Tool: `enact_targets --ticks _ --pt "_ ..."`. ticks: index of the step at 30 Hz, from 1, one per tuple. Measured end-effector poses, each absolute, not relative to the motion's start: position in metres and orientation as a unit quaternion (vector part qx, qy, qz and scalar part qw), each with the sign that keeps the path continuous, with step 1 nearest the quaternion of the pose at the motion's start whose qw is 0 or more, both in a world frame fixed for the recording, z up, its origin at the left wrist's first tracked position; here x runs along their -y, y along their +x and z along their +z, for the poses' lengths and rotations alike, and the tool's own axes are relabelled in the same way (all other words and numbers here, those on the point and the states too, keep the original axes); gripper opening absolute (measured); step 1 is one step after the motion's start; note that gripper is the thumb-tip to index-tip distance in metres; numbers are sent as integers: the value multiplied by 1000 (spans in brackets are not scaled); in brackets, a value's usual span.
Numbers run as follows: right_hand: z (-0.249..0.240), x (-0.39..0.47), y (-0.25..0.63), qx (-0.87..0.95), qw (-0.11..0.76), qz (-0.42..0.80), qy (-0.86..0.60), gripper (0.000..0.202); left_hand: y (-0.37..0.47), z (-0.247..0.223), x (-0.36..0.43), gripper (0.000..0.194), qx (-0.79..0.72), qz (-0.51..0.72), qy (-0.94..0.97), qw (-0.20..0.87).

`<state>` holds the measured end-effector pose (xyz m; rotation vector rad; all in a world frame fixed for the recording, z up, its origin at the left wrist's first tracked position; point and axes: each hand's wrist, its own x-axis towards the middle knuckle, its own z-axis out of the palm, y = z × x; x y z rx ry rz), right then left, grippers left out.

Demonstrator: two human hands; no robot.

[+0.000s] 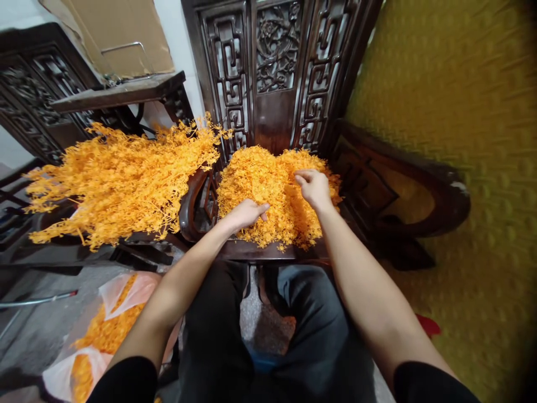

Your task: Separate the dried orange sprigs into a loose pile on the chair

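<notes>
Orange artificial flower sprigs [255,173] are heaped on the seat of a dark carved wooden chair [274,117]. My left hand [249,214] rests at the front left of the heap, its fingers curled together; whatever they may hold is hidden. Over the right part of the heap is my right hand [312,186], thumb and forefinger pinched together, with anything between them too small to make out. A larger bundle of the same orange sprigs [126,179] lies to the left, beyond the chair's left armrest.
A clear plastic bag [136,288] with more orange sprigs sits on the floor at lower left. Behind the bundle stand a wooden side table [121,94] and cardboard [121,33]. The chair's curved right armrest [455,201] adjoins a yellow textured surface [474,112].
</notes>
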<state>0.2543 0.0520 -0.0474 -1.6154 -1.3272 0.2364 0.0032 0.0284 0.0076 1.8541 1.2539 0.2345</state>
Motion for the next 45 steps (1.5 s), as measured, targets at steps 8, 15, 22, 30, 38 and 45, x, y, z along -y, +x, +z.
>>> enact_targets --ticks 8,15,22,30,38,45 --pt "17 1 199 733 401 3 -549 53 3 5 -35 46 -511 121 760 382" --pt "22 12 178 770 257 16 -584 56 13 11 -35 37 -525 68 802 278" --pt "11 1 176 737 354 68 -571 25 17 8 -26 42 -524 62 835 153" --pt "-1 -27 180 622 348 62 -699 21 30 16 -23 46 -509 46 835 203" --pt "-35 -36 245 411 483 226 -740 12 14 0 -22 41 -499 -55 822 268" --pt "-47 -32 249 308 613 562 -462 20 13 -11 -41 49 -495 35 798 343"
